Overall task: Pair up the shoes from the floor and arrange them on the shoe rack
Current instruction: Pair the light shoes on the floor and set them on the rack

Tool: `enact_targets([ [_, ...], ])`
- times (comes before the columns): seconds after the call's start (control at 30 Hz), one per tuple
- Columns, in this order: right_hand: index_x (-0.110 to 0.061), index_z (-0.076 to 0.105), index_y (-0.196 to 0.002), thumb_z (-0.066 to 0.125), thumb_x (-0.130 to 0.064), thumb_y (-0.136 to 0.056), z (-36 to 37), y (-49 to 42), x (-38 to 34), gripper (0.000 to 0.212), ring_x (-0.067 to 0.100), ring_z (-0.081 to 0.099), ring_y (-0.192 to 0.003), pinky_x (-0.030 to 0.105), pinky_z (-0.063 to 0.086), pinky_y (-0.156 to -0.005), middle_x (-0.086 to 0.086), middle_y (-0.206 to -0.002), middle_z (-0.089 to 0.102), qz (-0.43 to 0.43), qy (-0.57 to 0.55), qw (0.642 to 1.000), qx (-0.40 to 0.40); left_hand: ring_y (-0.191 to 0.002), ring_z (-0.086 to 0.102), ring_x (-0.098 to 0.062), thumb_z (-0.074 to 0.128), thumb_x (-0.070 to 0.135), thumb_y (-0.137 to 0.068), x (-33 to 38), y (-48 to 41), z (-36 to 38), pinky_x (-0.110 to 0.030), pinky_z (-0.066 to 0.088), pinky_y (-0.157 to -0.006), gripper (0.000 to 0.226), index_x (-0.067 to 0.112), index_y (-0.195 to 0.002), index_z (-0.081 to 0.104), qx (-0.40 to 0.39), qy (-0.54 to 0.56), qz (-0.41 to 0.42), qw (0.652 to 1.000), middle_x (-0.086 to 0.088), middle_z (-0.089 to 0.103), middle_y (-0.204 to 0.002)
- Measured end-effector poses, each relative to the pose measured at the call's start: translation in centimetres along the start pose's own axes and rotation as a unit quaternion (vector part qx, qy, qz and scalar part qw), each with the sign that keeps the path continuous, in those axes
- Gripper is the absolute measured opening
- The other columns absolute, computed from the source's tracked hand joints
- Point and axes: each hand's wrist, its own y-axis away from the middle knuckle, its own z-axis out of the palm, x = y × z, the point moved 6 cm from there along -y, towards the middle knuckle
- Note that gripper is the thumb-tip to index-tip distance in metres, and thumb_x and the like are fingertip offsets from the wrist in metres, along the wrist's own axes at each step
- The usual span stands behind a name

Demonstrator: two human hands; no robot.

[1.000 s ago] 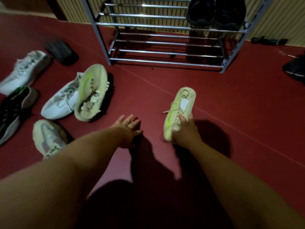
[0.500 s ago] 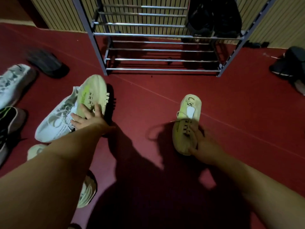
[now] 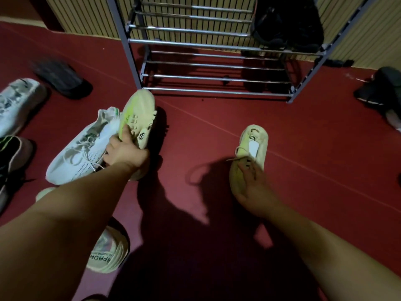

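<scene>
My left hand (image 3: 123, 152) grips a cream shoe with a neon-yellow stripe (image 3: 138, 114), tipped on its side against a white knit sneaker (image 3: 84, 148). To the right, my right hand (image 3: 252, 187) holds the matching cream shoe (image 3: 252, 146) by its heel end, with the toe pointing away from me on the red floor. The metal shoe rack (image 3: 195, 42) stands ahead against the slatted wall. A dark pair (image 3: 286, 25) sits on its upper right shelf.
More shoes lie at the left: a white sneaker (image 3: 17, 103), a black slipper (image 3: 63, 79), a black-and-green shoe (image 3: 10, 155) and a cream shoe (image 3: 106, 250) under my left arm. Dark footwear (image 3: 382, 90) lies at the right edge.
My left hand reached left and took hold of the yellow-striped shoe, tipping it up. My right hand shifted back along the other cream shoe to its heel end.
</scene>
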Motion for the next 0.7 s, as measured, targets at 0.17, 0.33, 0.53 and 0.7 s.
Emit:
enact_targets([
  [0.17, -0.027, 0.01, -0.15, 0.05, -0.037, -0.092, -3.2, 1.4, 1.7, 0.072, 0.03, 0.014, -0.143, 0.043, 0.024, -0.111, 0.012, -0.157, 0.002, 0.043, -0.043, 0.998, 0.026, -0.133, 0.031, -0.034, 0.069, 0.042, -0.072, 6.3, 2.4, 0.8, -0.045, 0.029, -0.108, 0.098, 0.033, -0.15, 0.011, -0.058, 0.034, 0.115, 0.991, -0.01, 0.027, -0.147],
  [0.33, -0.033, 0.005, -0.15, 0.063, -0.045, -0.082, -6.9, 3.3, 4.4, 0.09, 0.027, 0.009, -0.144, 0.046, 0.018, -0.111, 0.006, -0.158, -0.004, 0.071, -0.06, 0.993, 0.077, -0.133, 0.04, -0.026, 0.066, 0.045, -0.041, 11.8, 6.8, 2.6, -0.037, 0.037, -0.108, 0.121, 0.03, -0.15, 0.016, -0.196, 0.031, 0.245, 0.949, -0.005, 0.036, -0.149],
  [0.53, -0.034, -0.006, -0.149, 0.075, -0.048, -0.068, -8.4, 4.6, 6.1, 0.115, 0.025, -0.013, -0.145, 0.044, 0.0, -0.115, 0.009, -0.157, -0.016, 0.009, 0.074, 0.997, 0.031, -0.135, 0.036, -0.025, 0.06, 0.045, -0.052, 17.2, 13.6, 4.0, -0.04, 0.033, -0.108, 0.113, 0.029, -0.151, 0.01, -0.217, -0.148, 0.5, 0.825, 0.001, 0.034, -0.151],
  [0.7, -0.032, -0.003, -0.149, 0.076, -0.056, -0.061, -6.3, 6.0, 7.7, 0.121, 0.033, 0.029, -0.134, 0.04, 0.031, -0.107, 0.012, -0.149, 0.019, -0.034, 0.106, 0.993, -0.043, -0.13, 0.042, -0.021, 0.064, 0.052, -0.068, 20.7, 17.8, 4.2, -0.029, 0.032, -0.103, 0.101, 0.025, -0.151, 0.013, -0.157, -0.192, 0.619, 0.745, 0.0, 0.044, -0.144],
])
